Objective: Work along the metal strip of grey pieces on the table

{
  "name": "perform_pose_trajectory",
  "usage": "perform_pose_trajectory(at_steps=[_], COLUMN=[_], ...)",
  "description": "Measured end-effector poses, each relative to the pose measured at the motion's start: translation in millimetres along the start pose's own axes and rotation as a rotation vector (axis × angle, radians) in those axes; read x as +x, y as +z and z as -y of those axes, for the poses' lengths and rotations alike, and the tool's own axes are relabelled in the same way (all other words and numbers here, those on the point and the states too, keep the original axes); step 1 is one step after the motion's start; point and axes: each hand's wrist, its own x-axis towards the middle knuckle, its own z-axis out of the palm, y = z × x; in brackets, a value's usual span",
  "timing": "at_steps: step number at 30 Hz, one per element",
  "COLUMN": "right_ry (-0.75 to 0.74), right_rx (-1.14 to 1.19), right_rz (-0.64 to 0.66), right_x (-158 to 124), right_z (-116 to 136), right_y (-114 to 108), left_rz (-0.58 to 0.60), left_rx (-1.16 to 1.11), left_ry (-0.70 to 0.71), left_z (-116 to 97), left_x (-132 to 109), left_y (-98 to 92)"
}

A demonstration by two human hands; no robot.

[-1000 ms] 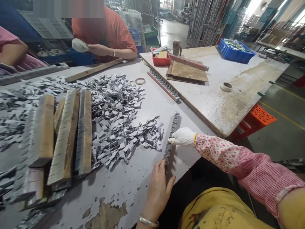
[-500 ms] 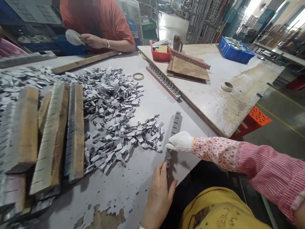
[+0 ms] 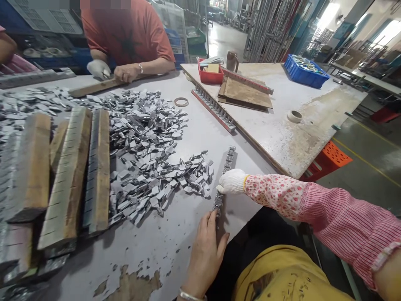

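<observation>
A narrow bar with grey glittery segments (image 3: 229, 156) lies lengthwise on the white tabletop, its far end pointing away from me. My left hand (image 3: 205, 246), bare, has its fingertips on the near end of this bar, the thumb apart on the right side. Midway along the bar, my right hand (image 3: 232, 182) wears a white knitted glove. Its fingers are curled and pressed down on the bar; whatever is between them is hidden. Just left of the bar spreads a pile of small flat grey metal pieces (image 3: 153, 167).
Wooden bars with slits (image 3: 64, 179) are stacked at left. Beyond the pile, a co-worker in an orange shirt (image 3: 131, 37) handles a wooden bar. A toothed strip (image 3: 213, 109) lies by a raised board (image 3: 266, 138) carrying a red tray (image 3: 209, 75), blue basket (image 3: 305, 75) and tape roll (image 3: 294, 116).
The co-worker's hands have come down onto the wooden bar at the far side. My two hands stay on the grey bar with little movement; the whole view has shifted slightly.
</observation>
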Motion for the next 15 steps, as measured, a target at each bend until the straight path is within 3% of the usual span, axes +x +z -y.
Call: perform_pose_trajectory(at_steps=[3, 6, 10, 13, 15], right_ry=[0.037, 0.061, 0.059, 0.019, 0.0], right_rx=[-0.006, 0.011, 0.061, 0.105, 0.143], right_rz=[-0.062, -0.103, -0.13, -0.126, -0.126], right_x=[-5, -9, -11, -15, -22], right_z=[2, 1, 1, -1, -3], right_y=[12, 21, 25, 23, 18], left_rz=[0.076, 0.105, -0.274, -0.379, -0.448], left_rx=[-0.076, -0.159, 0.025, 0.02, -0.037], left_ry=[-0.012, -0.073, -0.003, 0.036, 0.011], left_z=[-2, 4, 15, 21, 24], left_x=[3, 25, 80, 111, 114], left_y=[-12.8, -31.7, -55.9, -69.6, -76.3])
